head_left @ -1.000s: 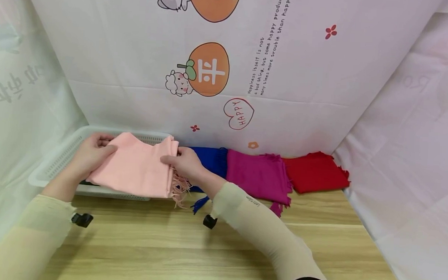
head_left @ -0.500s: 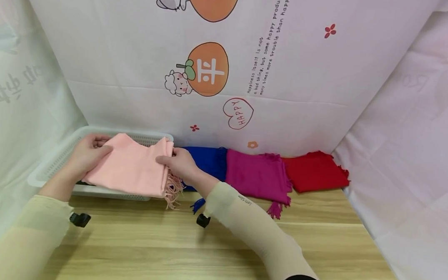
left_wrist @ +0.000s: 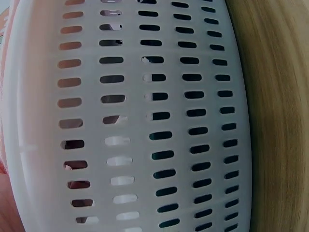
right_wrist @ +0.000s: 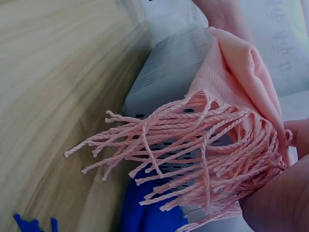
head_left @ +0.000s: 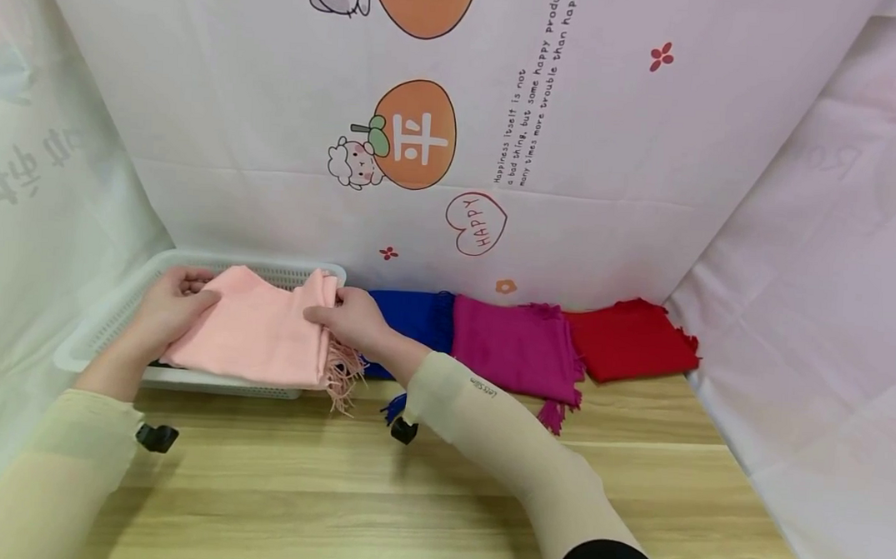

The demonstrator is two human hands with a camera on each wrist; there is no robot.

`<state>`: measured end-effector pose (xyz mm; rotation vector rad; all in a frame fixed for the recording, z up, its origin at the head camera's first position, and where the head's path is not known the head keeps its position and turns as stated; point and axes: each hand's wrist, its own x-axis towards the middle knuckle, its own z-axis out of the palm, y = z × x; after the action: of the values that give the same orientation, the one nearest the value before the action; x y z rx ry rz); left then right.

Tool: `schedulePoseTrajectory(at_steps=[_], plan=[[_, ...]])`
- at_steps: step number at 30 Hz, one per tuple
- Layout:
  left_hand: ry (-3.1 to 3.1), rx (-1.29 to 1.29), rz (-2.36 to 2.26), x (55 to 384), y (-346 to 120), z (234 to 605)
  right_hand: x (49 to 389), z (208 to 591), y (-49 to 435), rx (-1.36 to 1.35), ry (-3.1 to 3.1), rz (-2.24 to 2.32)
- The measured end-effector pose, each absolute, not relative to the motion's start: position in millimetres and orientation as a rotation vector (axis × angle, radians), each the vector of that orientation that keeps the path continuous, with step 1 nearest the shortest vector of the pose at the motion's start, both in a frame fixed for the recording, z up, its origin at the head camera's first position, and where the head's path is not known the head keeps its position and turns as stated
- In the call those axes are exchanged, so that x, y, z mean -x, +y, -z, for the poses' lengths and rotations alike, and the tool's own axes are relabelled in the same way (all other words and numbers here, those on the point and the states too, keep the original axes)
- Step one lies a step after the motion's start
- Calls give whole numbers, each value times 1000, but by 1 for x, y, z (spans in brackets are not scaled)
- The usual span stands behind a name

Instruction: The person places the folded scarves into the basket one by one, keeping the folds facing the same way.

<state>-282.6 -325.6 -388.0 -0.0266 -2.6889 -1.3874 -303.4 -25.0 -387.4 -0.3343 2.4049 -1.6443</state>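
Note:
A folded pink scarf (head_left: 254, 333) with a twisted fringe is held over the white basket (head_left: 85, 343) at the left. My left hand (head_left: 169, 313) grips its left edge, thumb on top. On the other side my right hand (head_left: 356, 319) pinches the right edge beside the fringe. In the right wrist view the pink fringe (right_wrist: 207, 145) hangs down past the basket's end. The left wrist view is filled mostly by the slotted basket wall (left_wrist: 135, 106), with dark contents showing through the slots. What lies in the basket under the scarf is mostly hidden.
Right of the basket, a folded blue scarf (head_left: 412, 320), a magenta scarf (head_left: 512, 349) and a red scarf (head_left: 629, 342) lie in a row on the wooden table (head_left: 296, 490). A white printed cloth (head_left: 589, 136) forms the back wall, with cloth sides left and right.
Both hands have shifted slightly left with the pink scarf, so its fringe end now sits nearer the basket's right end. The other scarves have stayed put.

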Motion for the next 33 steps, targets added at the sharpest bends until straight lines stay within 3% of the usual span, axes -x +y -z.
schedulePoseTrajectory(at_steps=[33], plan=[[-2710, -41, 1247, 282, -350, 382, 308, 373, -60, 490, 2491, 1440]])
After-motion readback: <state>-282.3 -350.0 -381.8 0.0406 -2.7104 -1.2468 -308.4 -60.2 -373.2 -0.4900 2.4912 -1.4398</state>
